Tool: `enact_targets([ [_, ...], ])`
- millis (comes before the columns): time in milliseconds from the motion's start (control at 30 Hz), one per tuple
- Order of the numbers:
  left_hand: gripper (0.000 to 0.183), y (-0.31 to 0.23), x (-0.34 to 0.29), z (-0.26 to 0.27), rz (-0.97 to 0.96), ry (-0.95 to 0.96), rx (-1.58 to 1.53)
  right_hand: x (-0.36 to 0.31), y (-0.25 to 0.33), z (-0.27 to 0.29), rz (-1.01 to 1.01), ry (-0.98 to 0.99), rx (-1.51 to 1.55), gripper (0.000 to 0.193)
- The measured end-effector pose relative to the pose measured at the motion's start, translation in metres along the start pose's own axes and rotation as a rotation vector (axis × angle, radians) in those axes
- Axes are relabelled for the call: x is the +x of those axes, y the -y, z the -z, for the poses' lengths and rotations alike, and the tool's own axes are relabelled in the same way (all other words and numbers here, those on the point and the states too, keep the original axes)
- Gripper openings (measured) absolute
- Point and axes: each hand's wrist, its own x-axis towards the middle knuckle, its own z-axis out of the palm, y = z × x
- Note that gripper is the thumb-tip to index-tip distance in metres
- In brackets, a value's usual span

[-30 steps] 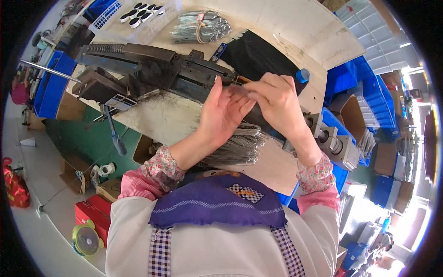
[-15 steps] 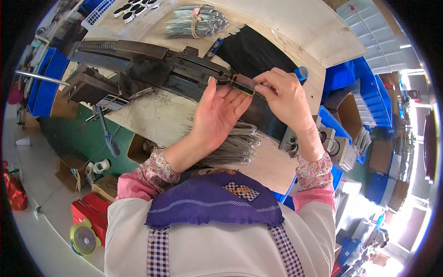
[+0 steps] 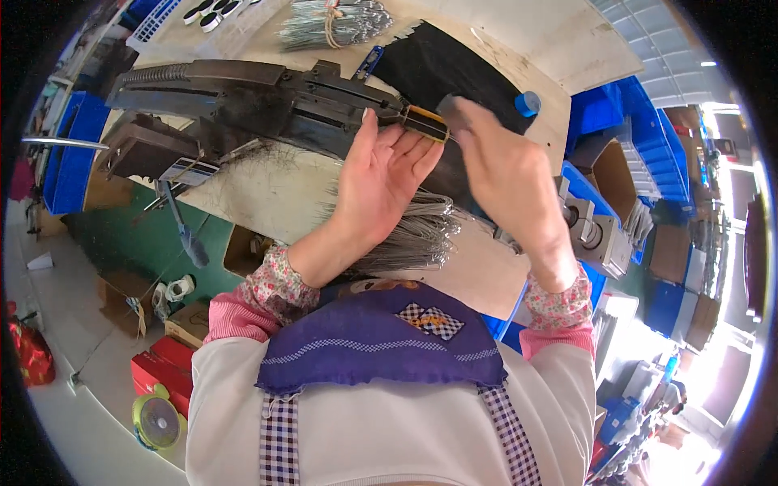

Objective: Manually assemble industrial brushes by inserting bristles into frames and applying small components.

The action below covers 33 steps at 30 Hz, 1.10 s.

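A long dark metal machine (image 3: 312,109) lies slantwise across the wooden table. At its right end is a narrow slot-like part with yellow edges (image 3: 425,123). My left hand (image 3: 381,182) is open, palm up, fingers stretched beneath that end. Just right of the slot, my right hand (image 3: 510,166) is smeared by motion, its fingers closed on a small dark grey block-like piece (image 3: 448,109). The piece is too blurred to name. Under my left wrist lies a bundle of thin metal wires (image 3: 413,231), partly hidden by the hand.
Another tied wire bundle (image 3: 334,26) lies at the back, beside a white tray (image 3: 235,32) with black-and-white round pieces. A blue cap (image 3: 527,104) stands near a black sheet (image 3: 454,69). Blue bins (image 3: 648,146) line the right; a microscope-like device (image 3: 600,243) sits by my right forearm.
My right hand has moved up off the machine's end with the dark piece, uncovering the yellow-edged slot. My left hand stays beneath it. The whole view has shifted slightly.
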Motion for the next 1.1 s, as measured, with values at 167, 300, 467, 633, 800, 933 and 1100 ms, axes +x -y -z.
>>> enact_targets([
  [167,0.056,-0.005,-0.001,-0.003,0.012,-0.008,-0.009,0.004,0.012,-0.007,0.023,0.186,-0.226,0.035],
  [300,0.055,-0.006,0.001,-0.002,0.047,-0.063,0.071,0.006,0.01,-0.011,0.115,0.171,-0.315,0.032],
  [467,0.04,-0.003,0.003,-0.001,0.053,-0.059,0.15,-0.003,0.009,-0.006,-0.025,0.283,-0.215,0.027],
  [633,0.01,0.03,-0.002,0.018,0.037,-0.158,0.088,-0.077,-0.002,-0.004,-0.089,0.318,0.053,0.02],
  [800,0.026,0.039,-0.017,0.018,0.123,-0.328,0.24,-0.114,-0.026,-0.035,0.077,0.435,0.071,0.025],
  [933,0.043,-0.023,-0.089,0.016,-0.014,0.087,0.644,-0.113,-0.037,-0.04,0.083,0.391,0.204,0.027],
  [1100,0.083,-0.128,-0.153,0.117,-0.876,-0.926,2.85,-0.122,-0.044,-0.04,-0.084,0.434,0.452,0.023],
])
